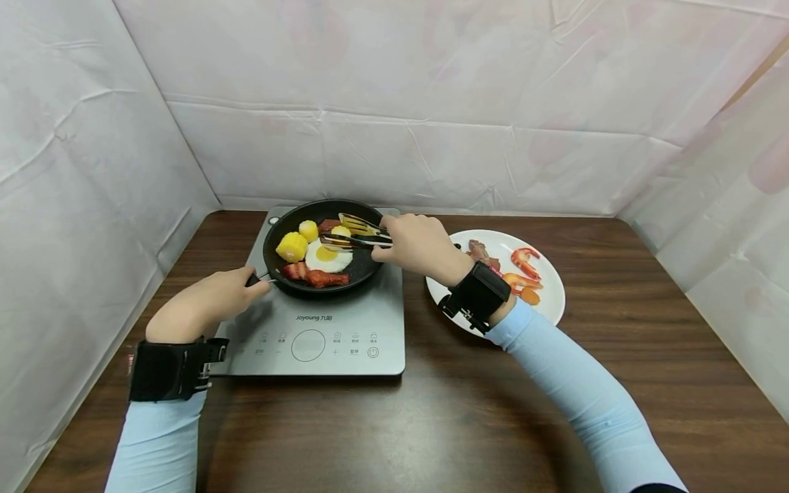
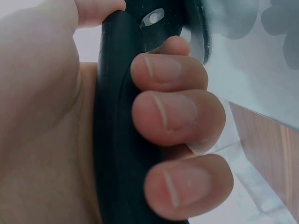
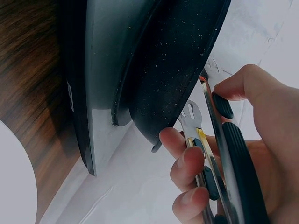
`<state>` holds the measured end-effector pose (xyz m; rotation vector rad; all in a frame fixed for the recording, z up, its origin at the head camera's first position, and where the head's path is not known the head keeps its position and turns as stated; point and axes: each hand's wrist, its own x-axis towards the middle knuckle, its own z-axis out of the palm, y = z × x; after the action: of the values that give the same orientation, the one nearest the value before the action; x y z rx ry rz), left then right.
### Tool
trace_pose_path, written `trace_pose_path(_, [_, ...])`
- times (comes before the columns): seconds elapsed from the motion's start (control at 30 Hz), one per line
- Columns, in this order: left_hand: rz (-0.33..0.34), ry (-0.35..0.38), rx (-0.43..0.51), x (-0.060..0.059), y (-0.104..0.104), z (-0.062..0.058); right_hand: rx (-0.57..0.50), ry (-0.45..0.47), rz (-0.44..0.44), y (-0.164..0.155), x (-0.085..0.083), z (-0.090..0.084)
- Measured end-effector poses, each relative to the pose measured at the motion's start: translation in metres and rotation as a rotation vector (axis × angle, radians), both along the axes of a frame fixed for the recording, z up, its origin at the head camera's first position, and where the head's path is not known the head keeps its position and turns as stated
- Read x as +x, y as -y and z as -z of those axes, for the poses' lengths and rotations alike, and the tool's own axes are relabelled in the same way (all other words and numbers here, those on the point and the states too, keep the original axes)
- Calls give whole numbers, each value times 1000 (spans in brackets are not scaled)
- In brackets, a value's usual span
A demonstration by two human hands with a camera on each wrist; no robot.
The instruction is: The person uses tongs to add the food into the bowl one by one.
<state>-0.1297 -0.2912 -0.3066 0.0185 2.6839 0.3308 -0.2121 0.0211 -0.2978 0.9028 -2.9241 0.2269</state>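
Both hands gripping over the cooktop [image 1: 320, 329].
I'm curling my left hand [image 1: 206, 301] around the pan handle [image 2: 117, 140]; my right hand [image 1: 416, 245] is squeezing tongs [image 1: 357, 233] above the pan [image 1: 364, 263], their tips hiding a morsel.

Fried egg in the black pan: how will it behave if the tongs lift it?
The flat fried egg looks thin and wide, so it would probably sag or fold in a narrow grip. Its glossy surface suggests it may slip between the metal tongs held by the right hand. It touches the yellow corn piece, so lifting may nudge that.
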Motion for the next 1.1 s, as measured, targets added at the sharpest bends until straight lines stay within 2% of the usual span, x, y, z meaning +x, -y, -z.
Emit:
trace_pose_path(0.33, [6, -6, 1, -1, 2, 1, -37, -30, 37, -6, 6, -3])
trace_pose_path(0.6, [6, -6, -5, -1, 4, 2, -58, -110, 22, -25, 21, -5])
trace_pose_path(0.87, [9, -5, -7, -1, 5, 2, -131, -115, 51, -53, 35, -6])
trace_pose_path(1.1, [2, 24, -17, 0, 8, 1, -132, -87, 109, -77, 39, -6])
